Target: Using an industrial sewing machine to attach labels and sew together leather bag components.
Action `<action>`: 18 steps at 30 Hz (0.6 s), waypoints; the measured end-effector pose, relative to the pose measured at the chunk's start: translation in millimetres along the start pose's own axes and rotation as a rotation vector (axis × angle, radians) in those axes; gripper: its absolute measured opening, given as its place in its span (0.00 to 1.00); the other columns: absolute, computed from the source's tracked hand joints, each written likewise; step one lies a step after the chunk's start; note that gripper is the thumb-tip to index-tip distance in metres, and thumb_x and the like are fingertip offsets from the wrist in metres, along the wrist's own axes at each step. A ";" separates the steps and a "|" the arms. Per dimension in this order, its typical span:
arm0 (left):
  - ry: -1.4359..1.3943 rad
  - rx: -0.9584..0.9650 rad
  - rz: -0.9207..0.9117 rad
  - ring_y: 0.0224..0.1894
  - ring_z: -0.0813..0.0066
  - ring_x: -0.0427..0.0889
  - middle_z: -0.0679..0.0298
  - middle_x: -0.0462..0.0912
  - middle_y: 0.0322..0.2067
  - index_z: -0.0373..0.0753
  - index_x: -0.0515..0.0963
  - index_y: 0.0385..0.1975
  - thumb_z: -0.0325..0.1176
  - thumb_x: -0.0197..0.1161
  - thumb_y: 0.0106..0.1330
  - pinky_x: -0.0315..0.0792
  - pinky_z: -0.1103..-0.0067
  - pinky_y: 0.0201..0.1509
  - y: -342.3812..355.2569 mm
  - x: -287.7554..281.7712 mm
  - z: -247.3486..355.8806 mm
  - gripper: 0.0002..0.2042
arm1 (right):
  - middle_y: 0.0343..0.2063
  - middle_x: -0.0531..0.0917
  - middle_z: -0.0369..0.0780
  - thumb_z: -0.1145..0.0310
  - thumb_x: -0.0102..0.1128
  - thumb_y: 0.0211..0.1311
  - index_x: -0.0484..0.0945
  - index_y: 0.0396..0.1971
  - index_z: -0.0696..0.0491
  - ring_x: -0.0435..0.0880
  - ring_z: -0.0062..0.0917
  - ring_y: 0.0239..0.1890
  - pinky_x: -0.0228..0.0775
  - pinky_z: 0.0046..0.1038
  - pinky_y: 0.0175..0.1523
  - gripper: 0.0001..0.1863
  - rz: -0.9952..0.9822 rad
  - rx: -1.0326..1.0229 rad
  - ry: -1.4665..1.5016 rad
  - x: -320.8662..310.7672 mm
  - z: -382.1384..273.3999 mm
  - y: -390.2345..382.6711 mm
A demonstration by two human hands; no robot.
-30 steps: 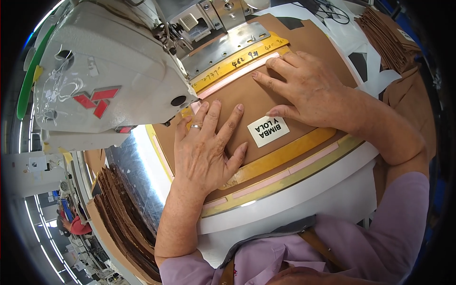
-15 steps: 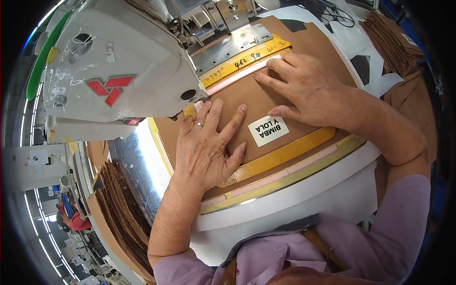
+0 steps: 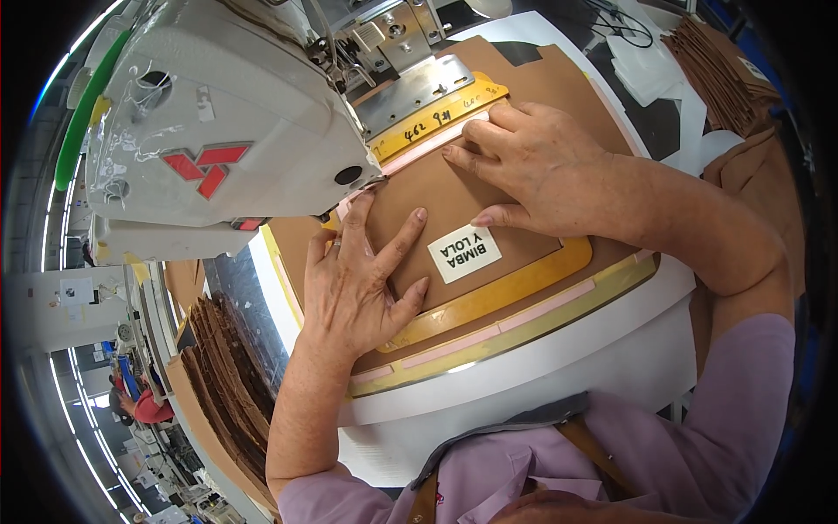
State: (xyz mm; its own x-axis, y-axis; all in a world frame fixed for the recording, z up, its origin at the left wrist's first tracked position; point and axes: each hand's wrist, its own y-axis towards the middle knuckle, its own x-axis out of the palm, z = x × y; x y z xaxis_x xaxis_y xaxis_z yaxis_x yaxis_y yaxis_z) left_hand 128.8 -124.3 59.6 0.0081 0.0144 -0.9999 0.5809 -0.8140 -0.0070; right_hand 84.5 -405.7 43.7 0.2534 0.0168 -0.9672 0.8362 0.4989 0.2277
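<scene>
A brown flat panel [image 3: 410, 223], leather-like, lies inside a yellow template frame [image 3: 515, 284] below the sewing machine's head [image 3: 218, 113]. On the panel sits a small white label [image 3: 464, 254] with dark lettering. My left hand [image 3: 349, 293] is open, fingers spread over the panel's left edge and the frame, its fingertips close to the machine's needle area. My right hand [image 3: 559, 166] is open too, with fingertips resting along the pink-and-white strip [image 3: 436, 147] at the panel's far edge and the thumb near the label. The needle itself is hidden behind the machine head.
A metal plate [image 3: 415, 92] is fixed over the yellow frame's far side. Stacks of brown pieces stand at the left [image 3: 227, 375] and far right [image 3: 720, 74]. Black cable [image 3: 624, 31] lies at the back. Further off at the left, a person in red [image 3: 148, 406] is visible.
The template frame, with the panel and label, has shifted left and slightly nearer under the machine. Both my hands have travelled left with it, still resting on it.
</scene>
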 end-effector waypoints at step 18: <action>0.088 -0.023 0.010 0.60 0.61 0.77 0.49 0.68 0.66 0.62 0.72 0.69 0.59 0.65 0.54 0.64 0.61 0.64 -45.5 9.0 -54.6 0.37 | 0.49 0.81 0.36 0.35 0.53 0.69 0.81 0.55 0.57 0.73 0.25 0.53 0.64 0.29 0.53 0.37 0.037 -0.043 0.012 20.8 -27.2 24.2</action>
State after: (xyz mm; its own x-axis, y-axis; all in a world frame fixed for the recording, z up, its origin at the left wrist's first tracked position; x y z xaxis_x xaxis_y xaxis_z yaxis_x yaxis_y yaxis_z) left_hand 146.9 -55.4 51.8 0.0855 0.0579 -0.9947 0.5987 -0.8009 0.0048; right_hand 96.8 -369.7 26.0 0.2778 0.0465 -0.9595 0.8045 0.5346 0.2589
